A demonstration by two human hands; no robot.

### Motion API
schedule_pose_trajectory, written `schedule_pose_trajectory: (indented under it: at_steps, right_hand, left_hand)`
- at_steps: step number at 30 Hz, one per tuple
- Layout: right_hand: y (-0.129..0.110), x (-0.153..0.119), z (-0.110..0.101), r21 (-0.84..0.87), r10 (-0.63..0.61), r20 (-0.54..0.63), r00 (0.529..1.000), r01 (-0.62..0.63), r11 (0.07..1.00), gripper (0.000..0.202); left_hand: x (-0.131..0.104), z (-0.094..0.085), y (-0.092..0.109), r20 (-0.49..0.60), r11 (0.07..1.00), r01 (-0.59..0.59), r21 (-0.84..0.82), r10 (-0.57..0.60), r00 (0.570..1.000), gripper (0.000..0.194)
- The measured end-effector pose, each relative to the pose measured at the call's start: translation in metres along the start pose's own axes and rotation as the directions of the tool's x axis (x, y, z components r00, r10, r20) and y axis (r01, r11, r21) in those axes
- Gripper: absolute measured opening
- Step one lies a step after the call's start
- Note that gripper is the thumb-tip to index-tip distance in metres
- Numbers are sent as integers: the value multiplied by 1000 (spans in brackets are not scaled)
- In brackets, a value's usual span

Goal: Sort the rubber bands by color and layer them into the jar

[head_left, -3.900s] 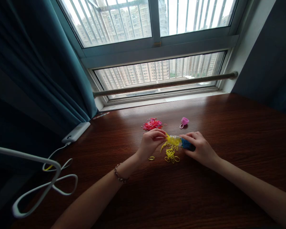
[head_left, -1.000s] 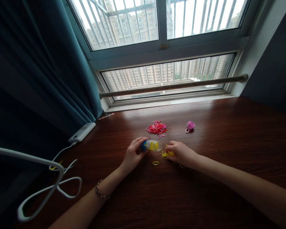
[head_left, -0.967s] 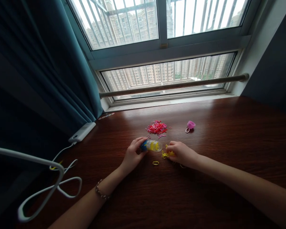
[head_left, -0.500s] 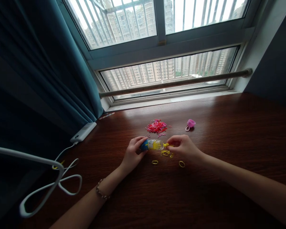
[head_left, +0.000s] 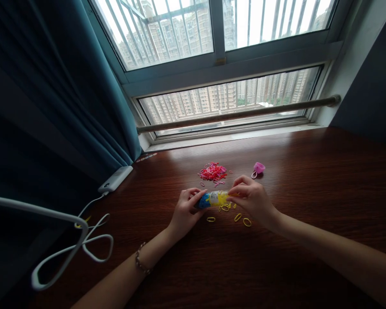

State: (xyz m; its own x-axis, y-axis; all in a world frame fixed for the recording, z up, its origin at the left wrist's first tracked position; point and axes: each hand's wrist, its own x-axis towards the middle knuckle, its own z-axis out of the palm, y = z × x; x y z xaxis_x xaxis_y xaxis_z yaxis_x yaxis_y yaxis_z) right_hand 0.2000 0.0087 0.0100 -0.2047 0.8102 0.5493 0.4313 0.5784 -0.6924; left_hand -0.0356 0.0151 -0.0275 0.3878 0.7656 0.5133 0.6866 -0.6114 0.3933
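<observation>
My left hand (head_left: 187, 213) is wrapped round the blue end of a small clear bottle (head_left: 214, 198), which lies on its side just above the table. Blue and yellow rubber bands show through its wall, beside a white label. At its mouth, the closed fingers of my right hand (head_left: 251, 198) pinch yellow rubber bands, mostly hidden by the fingertips. Below the bottle lie several loose yellow rubber bands (head_left: 247, 222). A pile of pink and red rubber bands (head_left: 212, 171) sits behind it. Farther right is a pink cap with a loop (head_left: 259, 168).
The dark wooden table (head_left: 309, 180) runs back to a barred window with a metal rail (head_left: 238, 115). On the left stand a blue curtain (head_left: 93, 86), a white power strip (head_left: 116, 179) and a looped white cable (head_left: 96, 253).
My right fingers have come up against the bottle's mouth, covering it. Another loose yellow band now shows on the table beneath. The view has shifted slightly.
</observation>
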Motion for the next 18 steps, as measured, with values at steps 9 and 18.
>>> schedule_pose_trajectory:
  at_steps: [9, 18]
  right_hand:
    - [0, -4, 2, -139, -81, -47, 996, 74, 988, 17]
    - [-3, 2, -5, -22, -174, -33, 984, 173, 985, 6]
  left_hand:
    - [-3, 0, 0, 13, 998, -40, -40, 41, 999, 48]
    - [-3, -1, -1, 26, 996, 4, -89, -2, 1000, 50]
